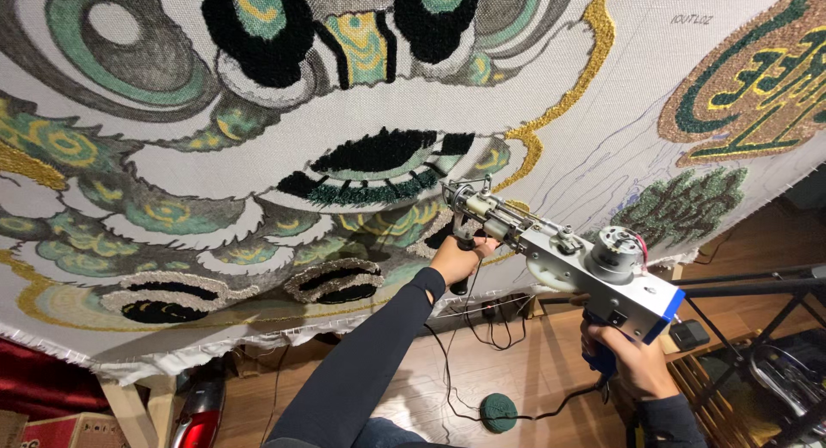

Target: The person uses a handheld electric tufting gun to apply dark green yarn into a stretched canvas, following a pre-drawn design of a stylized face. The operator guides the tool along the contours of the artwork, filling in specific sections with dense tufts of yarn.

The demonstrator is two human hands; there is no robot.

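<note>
— What is that tufting gun (559, 254) looking like?
— Bare brushed metal is gleaming along its body, with a glossy blue plastic end at four o'clock.
— And the stretched cloth (637, 78)?
— Matt woven fabric is carrying rough, fuzzy yarn pile; the wooden floor (533, 370) below is shining smooth.

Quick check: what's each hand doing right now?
Left hand: closed on the tufting gun's front handle.
Right hand: closed on its blue rear grip.

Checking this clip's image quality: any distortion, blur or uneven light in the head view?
Head view: wide-angle bending curves the tufted cloth edges; tufting gun and both hands, left hand, right hand, look sharp; light is even on the cloth, dimmer at the floor.
</note>
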